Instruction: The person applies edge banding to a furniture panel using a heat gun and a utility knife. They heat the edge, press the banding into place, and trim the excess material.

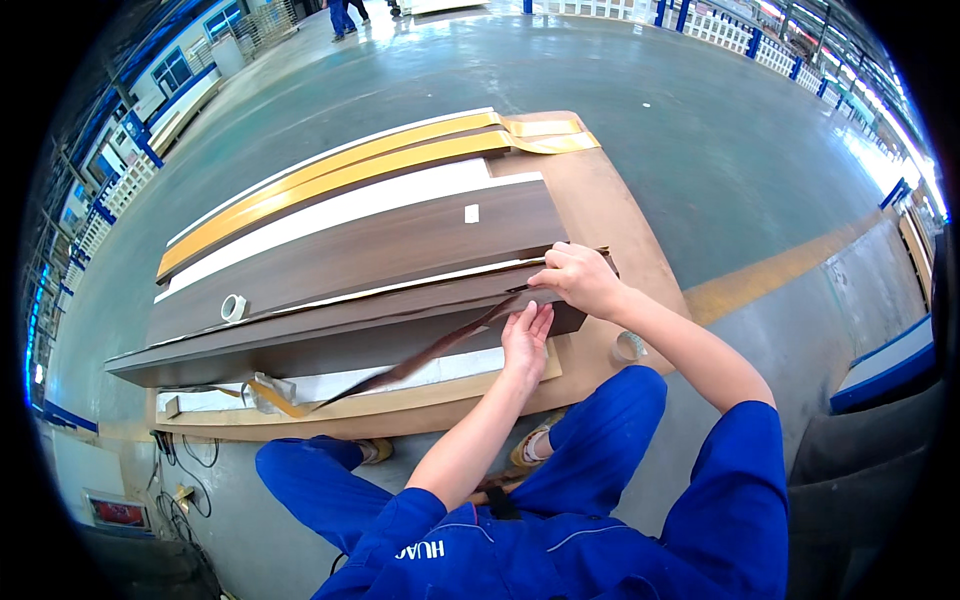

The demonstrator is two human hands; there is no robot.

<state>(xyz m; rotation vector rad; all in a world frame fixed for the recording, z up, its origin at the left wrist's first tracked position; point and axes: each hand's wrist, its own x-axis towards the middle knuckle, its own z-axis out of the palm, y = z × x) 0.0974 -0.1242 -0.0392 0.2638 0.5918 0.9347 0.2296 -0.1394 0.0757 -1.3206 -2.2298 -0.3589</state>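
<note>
Nearby, a tape roll [233, 307] is lying on the stacked dark panels [380, 250], yellow-edged boards [340, 170] behind. Right hand [580, 280] is covering the panel corner. A thin brown edge strip [430, 355] is hanging loose; right fingers [545, 283] are pinching it, left hand [525, 340] flat, fingers pressing the front panel edge [330, 350] on the bench [620, 230]

Panel [330, 345]: long dark wood-grain board, lying flat on the stack, near edge face turned toward the person.
Edge strip [420, 362]: thin dark brown band, partly peeled from the panel's near edge, sagging down-left toward a curled tan end; upper end pinched at the panel's right corner.
</note>
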